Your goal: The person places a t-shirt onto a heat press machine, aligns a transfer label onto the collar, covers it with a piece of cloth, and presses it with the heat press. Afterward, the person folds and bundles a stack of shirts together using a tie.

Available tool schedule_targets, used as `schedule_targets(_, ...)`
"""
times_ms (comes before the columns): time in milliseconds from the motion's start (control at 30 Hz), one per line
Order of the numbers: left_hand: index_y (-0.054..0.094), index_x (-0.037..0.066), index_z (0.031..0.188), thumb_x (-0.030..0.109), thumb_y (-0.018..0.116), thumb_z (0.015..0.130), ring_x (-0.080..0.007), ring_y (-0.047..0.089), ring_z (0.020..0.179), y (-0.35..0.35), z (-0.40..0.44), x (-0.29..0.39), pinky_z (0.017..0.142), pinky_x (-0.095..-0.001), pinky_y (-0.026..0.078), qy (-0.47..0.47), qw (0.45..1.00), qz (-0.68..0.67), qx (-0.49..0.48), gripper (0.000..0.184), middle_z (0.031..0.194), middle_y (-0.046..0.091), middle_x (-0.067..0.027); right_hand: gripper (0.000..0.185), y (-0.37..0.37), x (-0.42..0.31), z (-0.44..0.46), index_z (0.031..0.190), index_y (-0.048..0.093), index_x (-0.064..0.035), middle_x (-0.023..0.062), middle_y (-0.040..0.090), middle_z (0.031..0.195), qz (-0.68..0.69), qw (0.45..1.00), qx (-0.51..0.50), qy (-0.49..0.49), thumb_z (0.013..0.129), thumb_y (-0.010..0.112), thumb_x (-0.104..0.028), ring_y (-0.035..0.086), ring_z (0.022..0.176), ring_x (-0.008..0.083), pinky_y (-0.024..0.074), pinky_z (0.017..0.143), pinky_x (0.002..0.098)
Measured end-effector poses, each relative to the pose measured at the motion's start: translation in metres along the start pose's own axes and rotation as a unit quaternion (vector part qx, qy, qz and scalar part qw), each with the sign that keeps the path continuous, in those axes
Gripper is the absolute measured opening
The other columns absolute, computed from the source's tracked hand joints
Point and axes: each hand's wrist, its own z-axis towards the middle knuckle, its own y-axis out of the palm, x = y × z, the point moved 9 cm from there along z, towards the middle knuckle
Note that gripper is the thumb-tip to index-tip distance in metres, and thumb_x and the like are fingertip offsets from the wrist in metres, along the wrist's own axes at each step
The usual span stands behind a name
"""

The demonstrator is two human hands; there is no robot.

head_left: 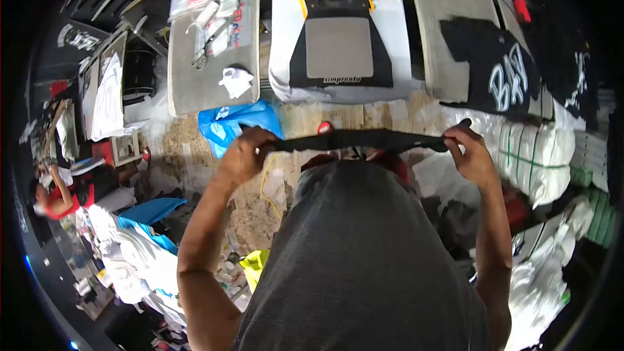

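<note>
A long black strip of cloth (pixel 364 140) is stretched level in front of my body, above the floor. My left hand (pixel 247 151) pinches one end of it, near a blue plastic bag (pixel 227 123). The other end is pinched in my right hand (pixel 471 154), with a bit of black sticking up past the fingers. Beyond the strip stands a press-like platen (pixel 339 47) with a grey pad and a black base, on a white-covered board (pixel 286 78).
At the left, a grey board (pixel 185 78) holds scissors (pixel 200 58) and a crumpled white cloth (pixel 235 82). A black printed shirt (pixel 487 58) lies on the right board. White bundles (pixel 536 156) stand at the right. Another person in red (pixel 62 200) is at the far left.
</note>
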Motion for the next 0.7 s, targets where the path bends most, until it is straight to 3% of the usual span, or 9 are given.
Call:
schedule_targets(100,0.068,0.002,0.096,-0.005,0.068,0.081,-0.0346,0.067,0.087,-0.046,0.015,0.0,0.076,-0.0413,0.053,-0.028,0.996,0.083,0.032,0.016,0.089,0.069,-0.015,0.012,0.033,-0.008,0.011,0.103,0.066,0.0001,0.0165,0.07,0.093,0.016,0.999,-0.007,0.051,0.091,0.068,0.0,0.068,0.079,0.0317,0.0533,0.071,0.0346)
schedule_targets(167,0.067,0.001,0.097,-0.005,0.067,0.084,-0.0334,0.069,0.084,-0.05,0.019,-0.008,0.072,-0.0396,0.054,0.002,0.995,0.085,0.059,0.014,0.091,0.07,-0.0163,0.013,0.042,0.001,0.016,0.105,0.068,0.0,0.0166,0.07,0.091,0.003,0.994,0.031,0.108,0.092,0.069,-0.003,0.069,0.078,0.0283,0.0532,0.07,0.0341)
schedule_targets(267,0.065,-0.001,0.1,-0.002,0.066,0.091,-0.0237,0.072,0.07,-0.036,0.017,-0.044,0.06,-0.034,0.054,-0.144,0.989,-0.045,0.008,0.009,0.088,0.071,-0.0165,0.014,0.045,0.012,0.023,0.105,0.068,0.001,0.0146,0.071,0.09,0.007,0.991,0.076,0.106,0.092,0.07,-0.004,0.068,0.076,0.0217,0.0532,0.069,0.0338)
schedule_targets(367,0.065,-0.001,0.101,-0.002,0.067,0.091,-0.0209,0.071,0.066,-0.043,0.018,-0.047,0.059,-0.0313,0.054,-0.088,0.99,-0.106,0.025,0.01,0.086,0.071,-0.0143,0.014,0.035,0.012,0.027,0.104,0.068,0.0018,0.0107,0.069,0.088,0.047,0.989,0.07,0.121,0.091,0.07,-0.003,0.065,0.077,0.0163,0.0521,0.072,0.0301)
schedule_targets(433,0.065,-0.002,0.101,-0.002,0.068,0.09,-0.0187,0.07,0.069,-0.063,0.028,-0.04,0.063,-0.0291,0.054,-0.128,0.986,-0.11,0.009,0.011,0.085,0.071,-0.0117,0.013,0.015,0.007,0.031,0.103,0.068,0.0023,0.0077,0.066,0.086,0.055,0.987,0.073,0.132,0.092,0.07,-0.003,0.062,0.08,0.013,0.0501,0.076,0.0267)
schedule_targets(467,0.065,-0.002,0.101,-0.002,0.068,0.091,-0.0173,0.07,0.071,-0.081,0.039,-0.031,0.066,-0.0284,0.054,-0.078,0.993,-0.086,0.037,0.011,0.084,0.071,-0.0109,0.011,0.003,0.01,0.038,0.103,0.068,0.0028,0.0055,0.064,0.085,0.098,0.981,0.102,0.133,0.093,0.07,-0.003,0.06,0.082,0.0106,0.0484,0.079,0.0253)
schedule_targets(500,0.066,-0.002,0.101,-0.002,0.068,0.091,-0.016,0.07,0.074,-0.095,0.05,-0.023,0.068,-0.0277,0.054,-0.026,0.996,-0.061,0.065,0.01,0.084,0.071,-0.0101,0.013,-0.011,0.008,0.054,0.104,0.069,0.0029,0.0063,0.067,0.088,0.106,0.982,0.123,0.095,0.093,0.071,-0.003,0.06,0.082,0.0105,0.0494,0.077,0.0265)
schedule_targets(600,0.067,-0.001,0.103,0.0,0.069,0.092,-0.015,0.07,0.078,-0.106,0.113,-0.043,0.069,-0.0285,0.053,-0.023,0.992,-0.068,0.101,0.011,0.087,0.072,-0.0098,0.019,-0.021,0.03,0.124,0.11,0.07,-0.0009,0.0106,0.07,0.096,0.021,0.986,0.162,0.045,0.094,0.072,-0.01,0.062,0.078,0.0121,0.0503,0.072,0.0268)
schedule_targets(700,0.067,0.004,0.113,0.005,0.07,0.092,-0.0201,0.073,0.082,-0.104,0.164,-0.061,0.071,-0.0313,0.057,-0.045,0.992,0.04,0.115,0.021,0.098,0.074,-0.0132,0.024,-0.01,0.045,0.181,0.114,0.071,-0.0045,0.0122,0.07,0.1,-0.034,0.98,0.196,0.03,0.094,0.073,-0.017,0.064,0.074,0.0155,0.0512,0.067,0.0282)
